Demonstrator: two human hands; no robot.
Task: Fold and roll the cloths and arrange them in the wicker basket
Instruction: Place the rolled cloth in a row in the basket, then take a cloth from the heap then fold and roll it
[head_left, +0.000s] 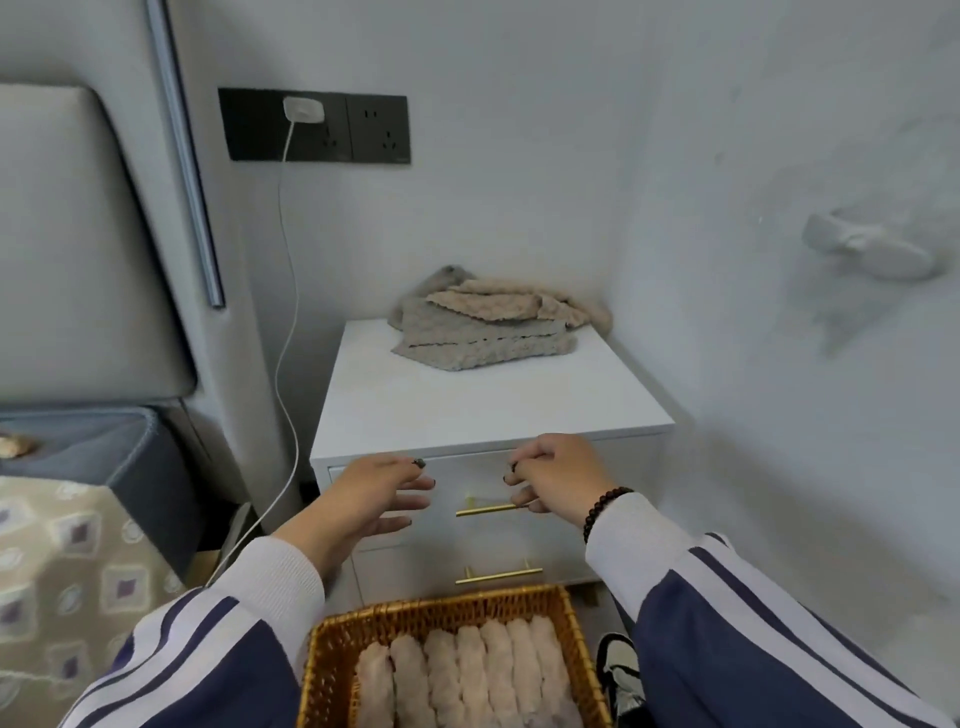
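Note:
A loose pile of grey and beige fuzzy cloths (488, 325) lies at the back of the white nightstand top (467, 405). Below, at the frame's bottom, a wicker basket (332, 654) holds several pale pink rolled cloths (467, 675) side by side. My left hand (371, 499) hovers in front of the nightstand's top drawer with fingers spread and straight, holding nothing. My right hand (556, 480) hangs at the same height, fingers loosely curled, empty, just above the drawer's gold handle.
The nightstand has two drawers with gold handles (493, 509). A white charger cable (288, 338) runs down from the wall socket on the left. A padded headboard and bed (78, 467) stand at left. A wall is close on the right. A shoe (618, 670) rests beside the basket.

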